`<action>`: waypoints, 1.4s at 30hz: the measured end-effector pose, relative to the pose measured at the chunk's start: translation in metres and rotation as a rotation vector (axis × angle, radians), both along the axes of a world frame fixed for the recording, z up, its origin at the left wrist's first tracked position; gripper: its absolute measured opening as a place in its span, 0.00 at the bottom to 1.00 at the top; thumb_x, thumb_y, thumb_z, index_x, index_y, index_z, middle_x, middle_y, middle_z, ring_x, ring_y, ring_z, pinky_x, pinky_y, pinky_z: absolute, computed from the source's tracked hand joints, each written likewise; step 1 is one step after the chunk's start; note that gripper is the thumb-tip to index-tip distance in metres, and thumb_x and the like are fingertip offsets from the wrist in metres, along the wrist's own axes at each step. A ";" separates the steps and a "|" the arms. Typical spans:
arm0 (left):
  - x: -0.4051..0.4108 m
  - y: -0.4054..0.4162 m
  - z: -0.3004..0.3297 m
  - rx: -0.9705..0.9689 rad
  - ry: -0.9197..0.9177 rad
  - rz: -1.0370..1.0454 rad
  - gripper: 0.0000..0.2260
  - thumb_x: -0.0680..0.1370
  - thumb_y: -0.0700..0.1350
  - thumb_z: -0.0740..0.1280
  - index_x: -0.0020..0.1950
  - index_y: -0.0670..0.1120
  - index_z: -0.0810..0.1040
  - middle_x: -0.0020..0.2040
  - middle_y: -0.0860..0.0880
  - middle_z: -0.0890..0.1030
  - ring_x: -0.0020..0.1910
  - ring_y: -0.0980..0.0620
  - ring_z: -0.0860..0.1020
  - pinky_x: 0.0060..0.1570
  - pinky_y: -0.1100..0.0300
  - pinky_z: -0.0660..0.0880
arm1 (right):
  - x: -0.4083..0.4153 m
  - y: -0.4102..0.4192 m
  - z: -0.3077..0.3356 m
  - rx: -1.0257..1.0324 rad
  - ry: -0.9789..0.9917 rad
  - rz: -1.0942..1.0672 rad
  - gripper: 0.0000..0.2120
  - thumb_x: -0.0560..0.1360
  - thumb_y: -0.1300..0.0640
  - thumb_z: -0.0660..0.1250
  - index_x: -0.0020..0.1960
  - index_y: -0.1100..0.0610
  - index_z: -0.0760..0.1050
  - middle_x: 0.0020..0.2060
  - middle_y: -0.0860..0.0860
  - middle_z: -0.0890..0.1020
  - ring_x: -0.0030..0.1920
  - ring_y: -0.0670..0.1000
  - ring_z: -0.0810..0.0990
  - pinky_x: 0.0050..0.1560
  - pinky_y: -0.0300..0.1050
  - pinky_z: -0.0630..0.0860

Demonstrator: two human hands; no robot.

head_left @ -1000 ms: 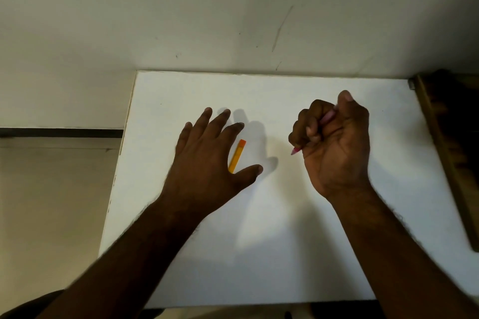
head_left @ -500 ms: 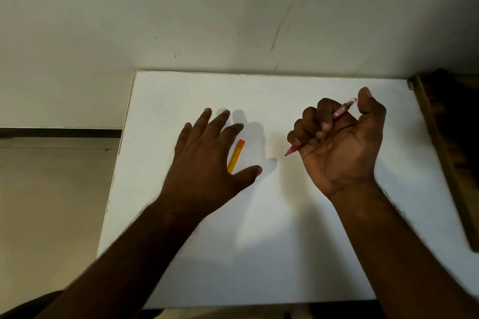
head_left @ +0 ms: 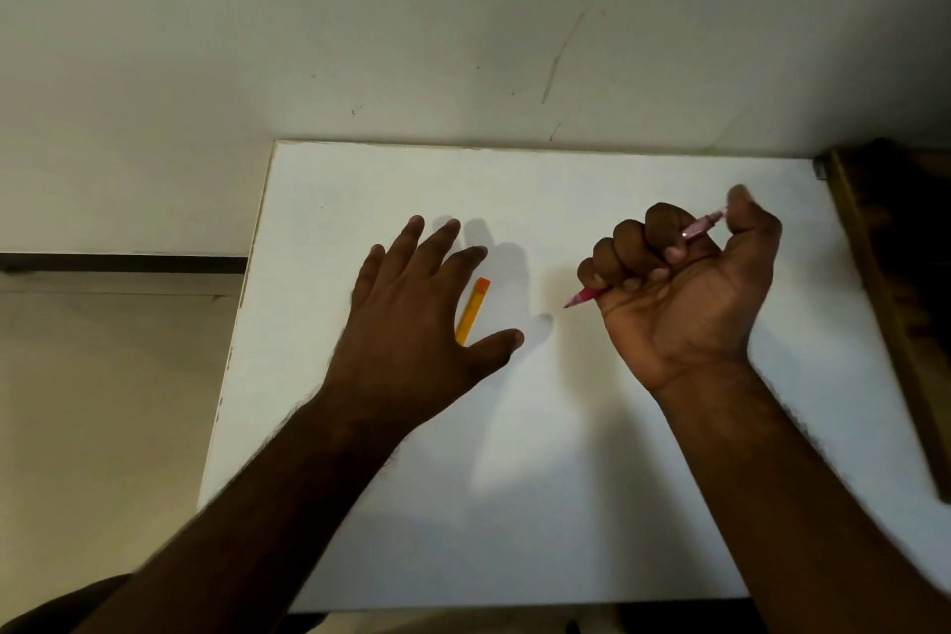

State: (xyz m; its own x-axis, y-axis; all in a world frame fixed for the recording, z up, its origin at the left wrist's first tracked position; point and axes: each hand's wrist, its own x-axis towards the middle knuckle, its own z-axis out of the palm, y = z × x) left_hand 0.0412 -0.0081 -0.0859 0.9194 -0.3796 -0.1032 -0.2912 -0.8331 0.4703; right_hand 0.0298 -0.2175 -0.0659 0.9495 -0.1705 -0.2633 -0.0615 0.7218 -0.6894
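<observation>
white table (head_left: 514, 505) against scuffed wall (head_left: 463, 16)

A single wide-angle camera, worn on the head, looked forward and steeply down from the near edge of the white desk (head_left: 566, 505), close above the left grip (head_left: 411, 324) and right grip (head_left: 684, 294), facing the wall (head_left: 463, 16) behind.

Dim, warm light on a white tabletop (head_left: 566, 505), with soft shadows.
The left hand (head_left: 411, 324) throws a soft grey shadow just right of and beyond its fingers (head_left: 442, 237). The right hand (head_left: 684, 294) is motion-blurred at the thumb, and a small glint shows on the pink pen (head_left: 694, 228) above its curled fingers. The frame corners darken and bend.
</observation>
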 end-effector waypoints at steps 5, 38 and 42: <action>0.000 0.000 0.000 -0.005 -0.006 -0.003 0.37 0.71 0.71 0.65 0.76 0.56 0.65 0.81 0.53 0.57 0.81 0.51 0.48 0.78 0.45 0.49 | 0.000 -0.002 -0.002 -0.007 -0.004 -0.020 0.23 0.78 0.41 0.49 0.30 0.54 0.56 0.24 0.49 0.56 0.29 0.51 0.52 0.32 0.45 0.60; 0.000 -0.001 0.001 -0.014 -0.003 -0.003 0.37 0.71 0.70 0.66 0.76 0.55 0.65 0.81 0.53 0.57 0.81 0.51 0.47 0.78 0.45 0.49 | 0.000 -0.009 -0.015 0.258 -0.019 -0.145 0.22 0.79 0.39 0.50 0.34 0.53 0.60 0.28 0.48 0.60 0.31 0.50 0.58 0.37 0.45 0.63; 0.000 -0.001 0.001 -0.008 -0.004 -0.005 0.37 0.71 0.70 0.66 0.76 0.55 0.65 0.81 0.53 0.57 0.81 0.51 0.47 0.78 0.45 0.49 | 0.001 -0.008 -0.015 0.267 -0.016 -0.134 0.23 0.79 0.38 0.50 0.35 0.53 0.61 0.29 0.48 0.61 0.31 0.50 0.58 0.37 0.45 0.62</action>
State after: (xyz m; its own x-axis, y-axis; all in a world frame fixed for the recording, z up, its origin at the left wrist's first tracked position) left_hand 0.0410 -0.0086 -0.0848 0.9180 -0.3846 -0.0964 -0.2968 -0.8278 0.4761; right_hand 0.0304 -0.2253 -0.0805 0.9278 -0.2214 -0.3004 0.0563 0.8787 -0.4740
